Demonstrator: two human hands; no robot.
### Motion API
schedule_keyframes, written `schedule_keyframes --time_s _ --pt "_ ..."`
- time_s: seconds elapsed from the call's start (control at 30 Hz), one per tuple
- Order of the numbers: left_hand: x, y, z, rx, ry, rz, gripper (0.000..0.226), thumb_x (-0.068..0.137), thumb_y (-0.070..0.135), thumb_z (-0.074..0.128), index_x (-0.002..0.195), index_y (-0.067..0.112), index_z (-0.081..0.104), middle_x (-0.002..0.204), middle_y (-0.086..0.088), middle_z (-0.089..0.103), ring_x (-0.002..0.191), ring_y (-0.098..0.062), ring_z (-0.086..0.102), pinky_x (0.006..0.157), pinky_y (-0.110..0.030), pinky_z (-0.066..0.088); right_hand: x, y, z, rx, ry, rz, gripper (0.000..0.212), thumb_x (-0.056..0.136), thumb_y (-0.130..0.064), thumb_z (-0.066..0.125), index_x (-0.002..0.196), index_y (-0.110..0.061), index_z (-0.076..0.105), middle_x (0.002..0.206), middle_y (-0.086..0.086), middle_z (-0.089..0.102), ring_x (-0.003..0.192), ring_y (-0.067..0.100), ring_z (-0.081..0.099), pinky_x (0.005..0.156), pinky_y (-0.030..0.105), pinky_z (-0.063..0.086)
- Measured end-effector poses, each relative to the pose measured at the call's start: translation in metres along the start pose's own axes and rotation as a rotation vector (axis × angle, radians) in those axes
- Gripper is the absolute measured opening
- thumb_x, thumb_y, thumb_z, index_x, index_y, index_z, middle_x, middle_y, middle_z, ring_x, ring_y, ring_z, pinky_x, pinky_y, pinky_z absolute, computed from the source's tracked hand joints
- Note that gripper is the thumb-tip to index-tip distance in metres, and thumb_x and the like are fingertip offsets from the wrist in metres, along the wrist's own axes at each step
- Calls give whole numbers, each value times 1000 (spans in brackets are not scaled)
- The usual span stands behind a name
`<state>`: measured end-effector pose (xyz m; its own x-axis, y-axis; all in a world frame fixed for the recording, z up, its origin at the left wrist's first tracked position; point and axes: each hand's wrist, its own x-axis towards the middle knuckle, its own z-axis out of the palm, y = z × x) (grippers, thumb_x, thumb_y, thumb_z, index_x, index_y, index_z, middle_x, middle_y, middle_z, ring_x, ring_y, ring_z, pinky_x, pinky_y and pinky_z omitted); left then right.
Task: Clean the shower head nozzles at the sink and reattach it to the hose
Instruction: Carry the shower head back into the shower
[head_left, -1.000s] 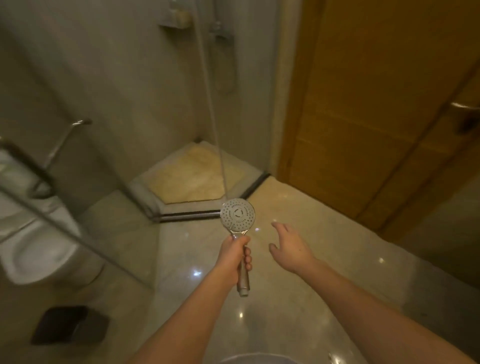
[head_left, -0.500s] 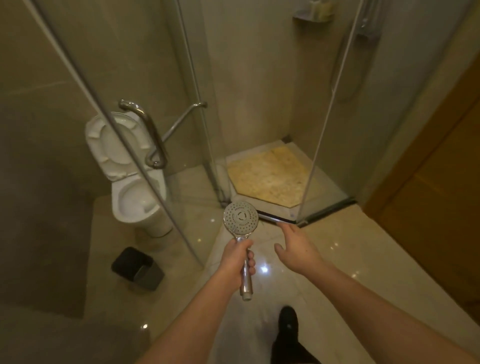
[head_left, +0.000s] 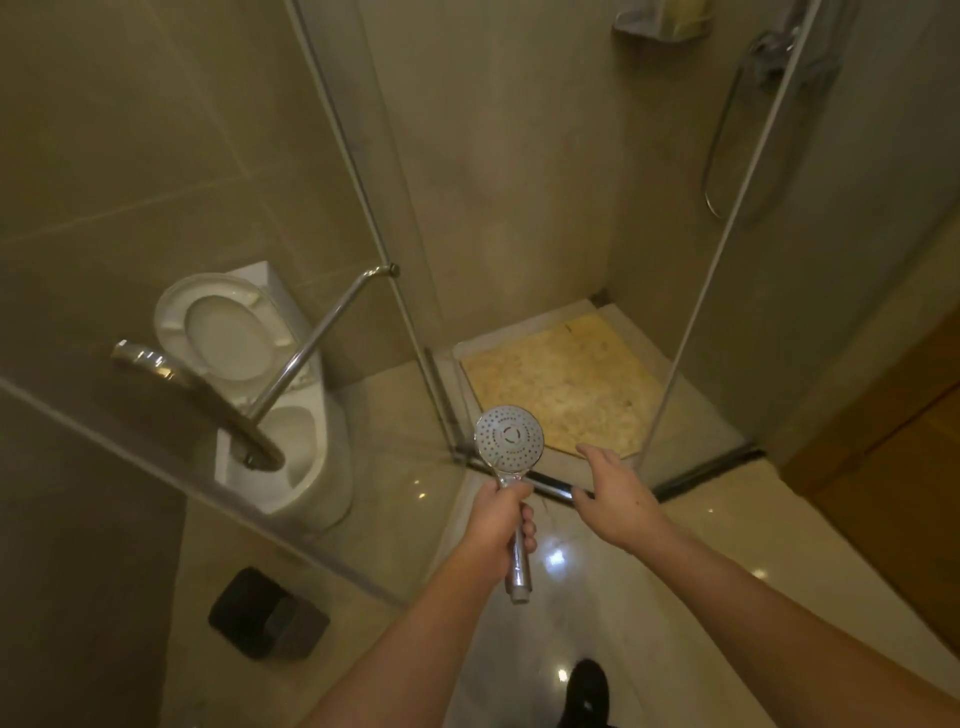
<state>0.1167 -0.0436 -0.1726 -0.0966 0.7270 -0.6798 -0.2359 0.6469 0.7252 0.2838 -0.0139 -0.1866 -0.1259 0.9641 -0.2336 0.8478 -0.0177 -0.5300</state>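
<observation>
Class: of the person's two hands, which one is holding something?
The left hand: it grips the shower head by its handle. The right hand is spread open and empty.

My left hand (head_left: 503, 525) wraps the middle of the shower head (head_left: 509, 435) handle, so that stretch of chrome is hidden under my fingers. Above the head, the hose (head_left: 719, 130) hangs behind the glass panel (head_left: 727, 223) and looks dim; its free end cannot be made out, and the mixer (head_left: 774, 57) it runs up to is a blur. The shelf (head_left: 660, 23) beside the mixer is cut by the top edge. Left of the head, the door handle (head_left: 306, 353) crosses the toilet (head_left: 275, 415) and covers part of the bowl. Below the head, my shoe (head_left: 587, 693) is cut by the bottom edge.
</observation>
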Motion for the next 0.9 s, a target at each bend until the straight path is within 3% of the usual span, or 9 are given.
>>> schedule_keyframes --time_s 0.37,0.6,0.9 --pt "128 97 37 16 -7 -39 8 98 8 54 101 12 48 56 -3 48 42 -14 42 39 -23 34 163 -11 -31 31 -32 29 66 93 -31 54 153 -18 28 155 5 36 141 23 35 115 39 33" --pt "227 176 46 49 -68 -86 15 96 11 56 111 14 55 56 0 49 44 -13 45 41 -25 38 270 -37 -52 44 19 65 66 95 -31 53 154 -18 26 158 4 31 143 22 31 115 37 31" --pt "315 289 51 86 -139 -48 9 97 10 54 102 16 51 56 -2 45 42 -13 41 40 -21 32 385 -90 -89 112 118 98 71 93 -29 53 156 -24 20 157 4 34 142 24 34 111 39 36"
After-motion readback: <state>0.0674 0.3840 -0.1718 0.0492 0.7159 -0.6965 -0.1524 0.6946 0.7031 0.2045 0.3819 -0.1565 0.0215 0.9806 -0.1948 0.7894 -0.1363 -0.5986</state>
